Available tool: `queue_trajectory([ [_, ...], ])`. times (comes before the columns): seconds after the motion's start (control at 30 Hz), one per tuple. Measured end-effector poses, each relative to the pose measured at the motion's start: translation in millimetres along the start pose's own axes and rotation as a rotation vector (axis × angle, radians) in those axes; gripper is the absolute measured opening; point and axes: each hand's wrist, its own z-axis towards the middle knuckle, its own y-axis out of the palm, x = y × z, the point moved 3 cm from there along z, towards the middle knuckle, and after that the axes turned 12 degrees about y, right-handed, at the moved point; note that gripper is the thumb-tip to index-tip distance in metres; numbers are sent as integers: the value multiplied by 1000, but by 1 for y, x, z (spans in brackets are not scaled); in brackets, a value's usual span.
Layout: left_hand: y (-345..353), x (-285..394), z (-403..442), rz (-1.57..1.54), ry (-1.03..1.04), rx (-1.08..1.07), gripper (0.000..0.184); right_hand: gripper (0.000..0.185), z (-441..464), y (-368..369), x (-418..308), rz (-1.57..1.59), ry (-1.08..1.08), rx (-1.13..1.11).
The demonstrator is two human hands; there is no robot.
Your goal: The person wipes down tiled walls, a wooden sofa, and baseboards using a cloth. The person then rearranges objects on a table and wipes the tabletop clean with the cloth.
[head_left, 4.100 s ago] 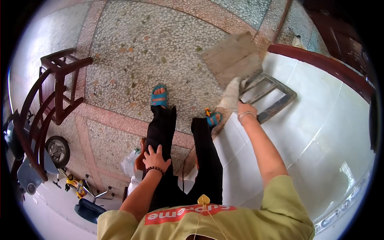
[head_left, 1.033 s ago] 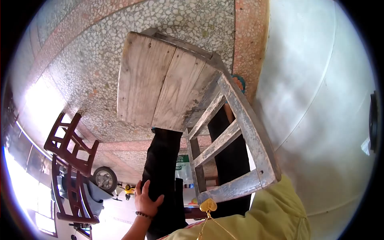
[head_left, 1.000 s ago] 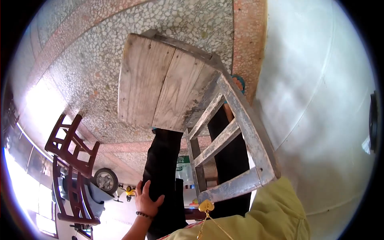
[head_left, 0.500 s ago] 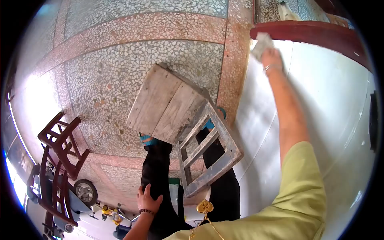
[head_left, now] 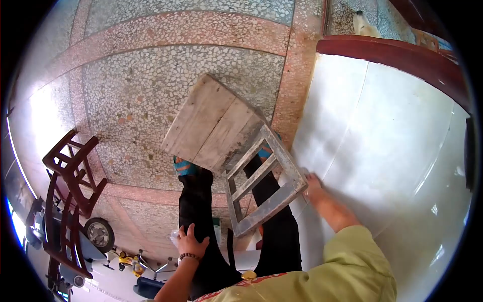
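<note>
A weathered wooden chair [head_left: 214, 123] stands in front of me, its slatted back leaning over my legs. My right hand [head_left: 316, 189] is low beside the top corner of the chair's back, against the white tiled surface [head_left: 372, 131]. Most of its fingers are hidden, and I cannot see whether anything is in them. My left hand [head_left: 191, 244] lies on my black-trousered leg with its fingers spread. A small translucent whitish piece [head_left: 174, 237] shows just beyond its fingertips.
Dark red wooden chairs [head_left: 73, 166] and a wheel [head_left: 99, 234] are at the left. A dark red beam [head_left: 392, 53] edges the white tiles, with a pale dog's head [head_left: 365, 25] beyond it. Speckled terrazzo floor [head_left: 146, 95] surrounds the wooden chair.
My right hand has come back from the far end of the white tiles to beside the chair's back. The greyish cloth it held is out of sight. My left hand has shifted slightly.
</note>
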Motion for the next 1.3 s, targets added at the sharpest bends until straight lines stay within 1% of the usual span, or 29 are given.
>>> queue_trajectory([
  [0.03,-2,2,0,-7,-10,-15,63,32,15,-19,21,75,150,-58],
  [0.1,-6,7,1,-10,-36,-30,64,30,40,-160,56,360,527,-70],
  [0.13,-7,9,2,-11,-41,-25,64,21,79,-166,93,-2,315,307],
  [0.17,-7,10,2,1,-37,-20,64,18,121,-171,136,-84,394,500],
  [0.2,-7,10,2,15,-31,-17,64,18,114,-233,144,25,557,627],
  [0.23,-3,7,3,0,-42,-30,65,20,100,-281,140,-86,549,685],
  [0.27,-1,6,4,0,-43,-31,65,19,107,-291,147,-235,368,724],
  [0.33,1,8,3,20,-5,4,64,18,102,-271,145,199,570,854],
  [0.4,-3,13,2,6,-52,-38,64,19,113,-204,133,-58,425,504],
  [0.43,-1,11,1,11,-48,-32,64,22,93,-194,107,108,500,260],
  [0.5,-3,11,6,3,-44,1,64,31,83,-106,73,25,443,94],
  [0.53,-5,10,5,2,-43,0,64,29,47,-138,41,-160,256,-43],
  [0.6,-6,8,1,2,-44,-10,64,28,44,-141,41,-113,183,61],
  [0.67,-7,9,3,-4,-62,-11,63,28,67,-174,75,-28,382,-11],
  [0.7,-7,9,2,-3,-62,-15,63,25,91,-185,108,22,421,233],
  [0.73,-8,9,3,-20,-61,-16,63,21,96,-230,122,-286,280,318],
  [0.77,-9,9,4,-33,-59,-18,63,18,113,-257,158,82,548,543],
  [0.8,-9,9,4,-24,-62,-18,63,20,90,-314,148,-170,606,580],
  [0.87,-10,10,3,-30,-55,-30,64,19,82,-342,164,-334,379,918],
  [0.9,-8,9,2,-23,-52,-44,64,19,76,-334,158,-332,383,901],
  [0.97,-5,7,4,-18,-14,1,64,20,62,-317,142,-77,507,678],
  [1.0,-6,8,3,-19,-10,-7,64,21,73,-268,149,154,495,710],
  [1.07,-7,8,3,-15,-35,-38,64,24,39,-204,101,199,458,418],
  [1.1,-3,5,3,-1,-27,-28,65,23,13,-175,76,469,355,179],
  [1.13,-3,5,2,-5,-22,-29,65,27,14,-55,62,-172,110,414],
  [1.17,-4,5,2,-4,-35,-44,65,31,-40,-72,17,182,362,-54],
  [1.2,-5,3,1,-1,-47,-59,65,31,-66,-6,2,288,350,-191],
  [1.23,-7,1,-1,0,-45,-60,65,30,-95,35,-20,131,249,-382],
  [1.3,-10,0,-1,-8,-57,-66,64,25,-122,32,-32,161,147,-343],
])
